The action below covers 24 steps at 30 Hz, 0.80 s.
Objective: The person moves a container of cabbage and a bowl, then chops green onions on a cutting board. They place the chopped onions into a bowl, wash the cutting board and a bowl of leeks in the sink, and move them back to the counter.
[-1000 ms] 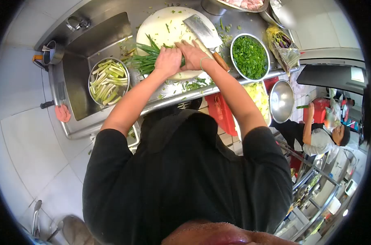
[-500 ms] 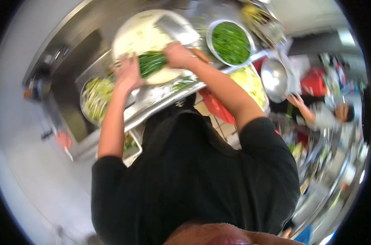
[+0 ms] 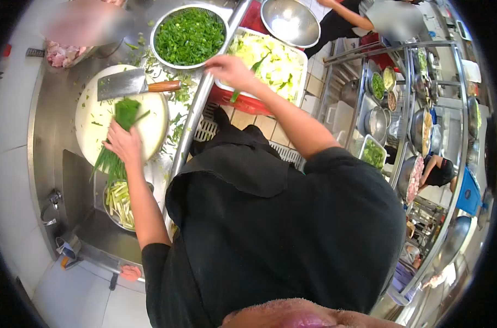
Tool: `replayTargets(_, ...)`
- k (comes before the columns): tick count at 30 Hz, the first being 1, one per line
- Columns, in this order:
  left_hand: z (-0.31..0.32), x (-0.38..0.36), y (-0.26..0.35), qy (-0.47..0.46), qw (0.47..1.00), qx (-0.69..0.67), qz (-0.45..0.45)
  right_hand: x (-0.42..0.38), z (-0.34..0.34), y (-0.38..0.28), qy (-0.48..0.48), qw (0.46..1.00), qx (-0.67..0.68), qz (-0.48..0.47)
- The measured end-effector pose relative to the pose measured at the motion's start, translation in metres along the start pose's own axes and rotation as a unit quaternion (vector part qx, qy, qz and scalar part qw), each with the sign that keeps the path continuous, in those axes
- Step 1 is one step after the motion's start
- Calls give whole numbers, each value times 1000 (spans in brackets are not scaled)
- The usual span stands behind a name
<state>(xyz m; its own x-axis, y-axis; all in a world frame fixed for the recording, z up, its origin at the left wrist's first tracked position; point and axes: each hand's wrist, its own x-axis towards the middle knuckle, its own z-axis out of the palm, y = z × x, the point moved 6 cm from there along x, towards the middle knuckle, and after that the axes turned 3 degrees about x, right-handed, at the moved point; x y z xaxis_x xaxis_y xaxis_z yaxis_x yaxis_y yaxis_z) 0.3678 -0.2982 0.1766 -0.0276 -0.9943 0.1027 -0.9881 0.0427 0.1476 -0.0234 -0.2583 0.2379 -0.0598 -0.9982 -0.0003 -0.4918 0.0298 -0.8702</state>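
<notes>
My left hand [image 3: 123,143] is closed round a bunch of green onion tops [image 3: 127,112], pressing it on the round white cutting board [image 3: 89,123]. The cut ends point away and long leaves trail below the hand. A cleaver [image 3: 122,84] with a wooden handle lies across the board beyond the bunch, untouched. My right hand [image 3: 229,71] hovers between the colander of chopped greens [image 3: 189,37] and the basket of cut cabbage [image 3: 281,64]. Its fingers are loosely bent and apart, with nothing visible in them. Loose green strips [image 3: 259,64] show near that hand, over the cabbage.
Cut pale stalks [image 3: 118,203] fill a bowl by the sink [image 3: 87,180], below the board. Raw meat [image 3: 65,53] sits at the far left. A steel bowl [image 3: 291,22] stands beyond the cabbage, near a co-worker's arm [image 3: 349,13]. Metal shelving [image 3: 363,82] holds food at right.
My right hand has left the onion greens and moved right, toward the cabbage. My left hand still holds the bunch. The camera view has turned, and the cleaver remains on the board.
</notes>
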Motion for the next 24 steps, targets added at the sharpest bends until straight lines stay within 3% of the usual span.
replayTargets(2, 5, 13, -2, -13, 999, 9, -34, -30, -65, 136, 139, 983, -4, 120)
replayTargets(3, 7, 18, -2, -23, 999, 9, -41, -53, -89, 177, 176, 946, 3, 273)
replayTargets(5, 2, 20, -3, -37, 998, -2, -45, -78, -106, 231, 163, 908, -46, 384)
replayTargets(8, -19, 19, 2, -63, 997, 2, -42, -82, -54, 274, 148, 827, 148, 522)
replayTargets(11, -48, 19, 16, -80, 993, 63, -56, -51, -24, 307, 129, 860, -103, 482)
replayTargets(12, -56, 18, 20, -70, 993, 74, -55, -47, -14, 319, 145, 858, -64, 489)
replayTargets(13, -63, 20, 25, -58, 994, 82, -52, -47, -7, 323, 239, 855, -48, 458)
replayTargets(14, -74, 19, 34, 4, 996, 80, -41, -48, -5, 333, 268, 850, 1, 453)
replayTargets(17, -97, 9, 71, 108, 987, -103, 61, -48, -23, 312, 298, 869, 100, 383)
replayTargets(18, -106, 7, 102, 116, 963, -225, 90, -52, -36, 301, 299, 880, 124, 348)
replayTargets(19, -109, 4, 133, 113, 947, -263, 146, -57, -51, 287, 284, 911, 110, 278)
replayTargets(20, -102, -2, 165, 71, 926, -345, 138, -62, -64, 267, 250, 945, 95, 189)
replayTargets(21, -87, -4, 198, 23, 900, -389, 198, -71, -79, 186, 216, 931, 210, 207)
replayTargets(24, -57, -9, 283, -20, 846, -424, 321, -89, -102, 114, 12, 958, 221, 184)
